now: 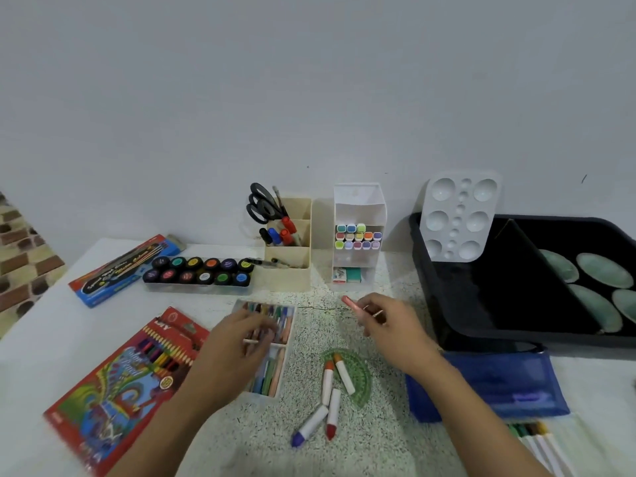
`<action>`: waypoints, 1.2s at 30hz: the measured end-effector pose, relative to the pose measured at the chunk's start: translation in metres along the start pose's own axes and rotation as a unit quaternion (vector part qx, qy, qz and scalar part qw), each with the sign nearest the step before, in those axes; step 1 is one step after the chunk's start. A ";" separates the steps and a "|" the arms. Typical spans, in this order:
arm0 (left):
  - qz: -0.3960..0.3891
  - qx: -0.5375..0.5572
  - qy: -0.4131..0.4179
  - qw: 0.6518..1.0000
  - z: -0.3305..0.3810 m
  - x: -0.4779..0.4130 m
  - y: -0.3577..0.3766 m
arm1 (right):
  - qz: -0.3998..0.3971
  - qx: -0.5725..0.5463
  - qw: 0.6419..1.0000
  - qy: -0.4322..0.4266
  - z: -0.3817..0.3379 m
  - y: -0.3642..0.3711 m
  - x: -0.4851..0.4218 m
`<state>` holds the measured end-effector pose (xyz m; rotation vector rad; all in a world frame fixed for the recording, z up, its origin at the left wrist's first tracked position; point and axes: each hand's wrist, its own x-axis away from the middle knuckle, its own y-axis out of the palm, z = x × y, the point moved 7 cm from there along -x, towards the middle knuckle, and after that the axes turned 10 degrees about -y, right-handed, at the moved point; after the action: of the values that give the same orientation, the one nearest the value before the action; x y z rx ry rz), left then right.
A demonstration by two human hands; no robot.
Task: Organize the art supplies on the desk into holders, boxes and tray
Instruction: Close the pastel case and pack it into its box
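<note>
A clear crayon box (275,370) with two compartments of crayons lies at the desk's middle. My left hand (237,339) hovers over it, blurred, pinching a thin pale crayon. My right hand (389,321) is to the right of the box and holds a pink crayon (351,303) that points left. Several loose crayons (328,390) lie in front, partly on a green protractor (359,376). A beige pen holder (288,246) and a white marker holder (358,235) stand at the back.
A black tray (509,297) at the right holds green oval dishes and a leaning white palette (457,218). A blue pouch (488,383) lies before it, markers (540,442) nearby. At the left are a paint pot set (199,270), a brush box (120,270) and a coloured pencil box (127,383).
</note>
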<state>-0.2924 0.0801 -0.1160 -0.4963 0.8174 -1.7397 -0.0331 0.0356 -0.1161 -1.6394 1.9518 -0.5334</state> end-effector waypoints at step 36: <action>0.114 -0.050 0.010 0.992 -0.093 0.040 -0.005 | -0.196 0.139 0.964 -0.115 -0.101 0.191 -0.079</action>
<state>-0.3723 0.0686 -0.1778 -0.4347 0.9420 -1.5016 -0.2338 0.1443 -0.1416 -1.8160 1.3239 -0.6955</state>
